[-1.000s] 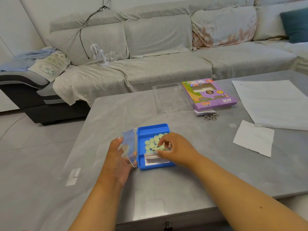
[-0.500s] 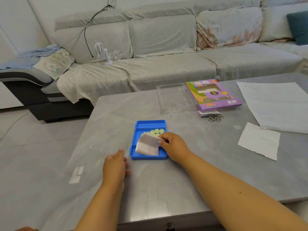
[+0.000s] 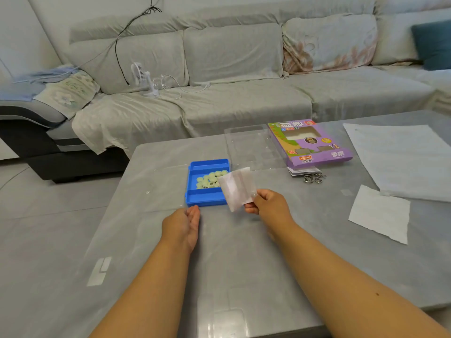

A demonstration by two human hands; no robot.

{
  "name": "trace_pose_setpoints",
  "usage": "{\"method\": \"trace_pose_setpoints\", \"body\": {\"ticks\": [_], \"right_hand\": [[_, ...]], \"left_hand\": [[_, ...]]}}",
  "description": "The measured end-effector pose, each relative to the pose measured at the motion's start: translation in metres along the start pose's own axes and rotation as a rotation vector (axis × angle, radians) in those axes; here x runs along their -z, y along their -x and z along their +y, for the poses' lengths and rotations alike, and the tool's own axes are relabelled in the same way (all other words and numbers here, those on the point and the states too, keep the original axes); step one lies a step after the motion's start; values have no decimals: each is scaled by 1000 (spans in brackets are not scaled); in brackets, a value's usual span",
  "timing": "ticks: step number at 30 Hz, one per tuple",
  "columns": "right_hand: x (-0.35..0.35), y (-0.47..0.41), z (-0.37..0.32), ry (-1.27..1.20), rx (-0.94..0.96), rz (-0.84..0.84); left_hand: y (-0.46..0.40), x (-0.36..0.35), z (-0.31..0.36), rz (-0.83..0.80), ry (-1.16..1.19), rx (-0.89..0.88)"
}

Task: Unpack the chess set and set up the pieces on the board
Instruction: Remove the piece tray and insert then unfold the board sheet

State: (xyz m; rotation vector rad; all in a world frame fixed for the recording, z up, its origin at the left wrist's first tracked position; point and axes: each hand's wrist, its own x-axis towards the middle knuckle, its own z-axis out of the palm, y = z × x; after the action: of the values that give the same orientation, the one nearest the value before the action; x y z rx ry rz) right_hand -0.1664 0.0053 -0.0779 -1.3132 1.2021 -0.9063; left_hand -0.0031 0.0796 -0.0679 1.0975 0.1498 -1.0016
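Both hands hover low over the grey counter (image 3: 151, 240) just this side of the blue tray (image 3: 195, 198). Left hand (image 3: 181, 228) is relaxed, fingers straight and together, holding nothing, its fingertips almost touching the tray's near left corner. Right hand (image 3: 269, 208) pinches the lower right edge of a folded white sheet (image 3: 238, 189), probably the paper board, lifted clear of the tray and tilted, its long axis running from the near edge up and away.

That sheet lies between the two hands, just right of the tray, so the left hand is nearest its free edge, and I judge that unfolding calls for it to take that side.

Counting from the left: one blue tray, holding one heap of pale green round pieces (image 3: 210, 179); too clustered to count, some hidden behind the sheet. One folded sheet. Further back, one clear plastic insert (image 3: 249, 147), one purple box (image 3: 317, 152), one small booklet (image 3: 303, 171) with a bunch of metal rings (image 3: 314, 178) beside it, then two white papers, large (image 3: 402, 162) and small (image 3: 380, 215), well off to the right.
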Motion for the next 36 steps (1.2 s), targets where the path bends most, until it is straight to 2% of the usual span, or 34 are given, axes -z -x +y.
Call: {"method": "trace_pose_setpoints", "body": {"ticks": [4, 6, 9, 11, 13, 15, 18, 21, 23, 27, 28, 30, 31, 33, 34, 36], "right_hand": [[6, 6, 4, 53, -34, 4], [9, 10, 4, 112, -17, 24], [15, 15, 8, 173, 30, 63], [16, 21, 9, 161, 60, 69], [15, 31, 8, 162, 96, 45], [13, 41, 4, 164, 128, -4], [7, 58, -7, 127, 142, -119], [7, 68, -10, -43, 85, -207], [9, 70, -11, -209, 6, -209], [24, 66, -8, -582, -219, -55], [28, 64, -5, -561, -247, -26], [32, 63, 1, -336, -226, 6], [33, 65, 3, -184, -155, 34], [33, 70, 3, 68, 126, 47], [32, 75, -1, 160, 273, -22], [24, 86, -12, 282, 414, -215]], "left_hand": [[-5, -10, 4, -51, -71, -30], [5, -11, 2, -91, -253, -121], [26, -8, -8, -69, -664, -433], [43, -6, -15, -159, -847, -595], [59, -5, -22, -249, -917, -580], [72, -5, -25, -301, -866, -415], [76, -2, -28, -284, -765, -170], [74, 6, -24, -204, -718, -117], [73, 13, -18, -140, -668, -84], [77, 26, 0, -152, -499, -15], [79, 27, 3, -164, -451, -11], [84, 27, 7, -163, -360, -25], [88, 25, 8, -156, -331, -37], [94, 22, 7, -159, -297, -72], [96, 19, 6, -167, -288, -93], [99, 14, 2, -178, -299, -141]]}}
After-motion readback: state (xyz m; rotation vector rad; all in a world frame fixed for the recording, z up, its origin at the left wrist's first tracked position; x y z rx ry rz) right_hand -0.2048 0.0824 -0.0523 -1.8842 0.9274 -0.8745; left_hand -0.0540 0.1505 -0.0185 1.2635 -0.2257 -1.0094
